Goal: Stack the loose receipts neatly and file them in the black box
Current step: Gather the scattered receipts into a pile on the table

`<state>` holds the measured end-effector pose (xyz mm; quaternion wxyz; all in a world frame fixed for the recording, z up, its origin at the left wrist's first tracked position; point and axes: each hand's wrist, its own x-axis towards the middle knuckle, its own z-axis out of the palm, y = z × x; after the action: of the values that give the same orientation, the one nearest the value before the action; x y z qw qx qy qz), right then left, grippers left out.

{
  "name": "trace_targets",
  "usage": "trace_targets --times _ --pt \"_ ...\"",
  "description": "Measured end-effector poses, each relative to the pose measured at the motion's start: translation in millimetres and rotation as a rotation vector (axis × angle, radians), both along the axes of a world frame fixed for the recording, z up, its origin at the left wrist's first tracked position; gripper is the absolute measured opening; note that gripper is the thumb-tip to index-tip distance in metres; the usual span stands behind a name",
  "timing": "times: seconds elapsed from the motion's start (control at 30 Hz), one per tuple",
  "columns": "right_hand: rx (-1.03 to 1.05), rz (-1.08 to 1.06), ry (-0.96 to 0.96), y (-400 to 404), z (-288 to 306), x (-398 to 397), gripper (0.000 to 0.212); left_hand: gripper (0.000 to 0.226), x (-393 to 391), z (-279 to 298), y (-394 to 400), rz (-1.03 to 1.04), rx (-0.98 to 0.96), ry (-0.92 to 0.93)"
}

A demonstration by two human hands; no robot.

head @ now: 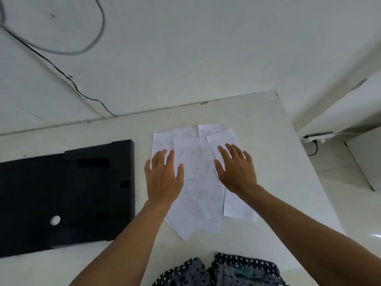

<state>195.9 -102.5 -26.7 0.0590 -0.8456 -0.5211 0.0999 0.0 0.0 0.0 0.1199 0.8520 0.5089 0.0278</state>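
Observation:
Several loose white receipts (201, 182) lie fanned and overlapping on the pale table (257, 120), right of centre. My left hand (164, 178) hovers flat over the pile's left side with fingers spread. My right hand (237, 168) is spread over the pile's right side, fingers apart. Neither hand holds a sheet. The black box (66, 195) lies flat and closed on the table to the left of the receipts, with a round white hole (55, 220) in its face.
A grey cable (99, 36) and a thin black wire (61, 73) run along the wall beyond the table's far edge. A white cabinet or appliance (350, 108) stands at the right, past the table's corner. Patterned cloth (222, 271) shows at the near edge.

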Motion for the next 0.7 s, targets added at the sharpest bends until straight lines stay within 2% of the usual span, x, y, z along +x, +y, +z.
trace_targets --times 0.37,0.47,0.6,0.7 --pt "-0.122 -0.08 0.074 -5.3 -57.0 6.3 0.063 0.067 0.5 -65.5 1.7 0.074 -0.177 0.144" --pt "-0.075 -0.105 0.072 -3.6 -60.0 0.2 0.058 0.063 2.0 -71.8 -3.0 0.097 -0.18 0.109" --pt "0.069 -0.105 0.048 1.6 -59.3 -4.5 0.051 0.053 5.9 -70.3 -2.9 0.148 -0.092 -0.003" --pt "0.15 -0.283 0.068 6.1 -57.5 0.5 0.055 0.055 3.8 -71.8 4.3 0.297 -0.071 -0.03"
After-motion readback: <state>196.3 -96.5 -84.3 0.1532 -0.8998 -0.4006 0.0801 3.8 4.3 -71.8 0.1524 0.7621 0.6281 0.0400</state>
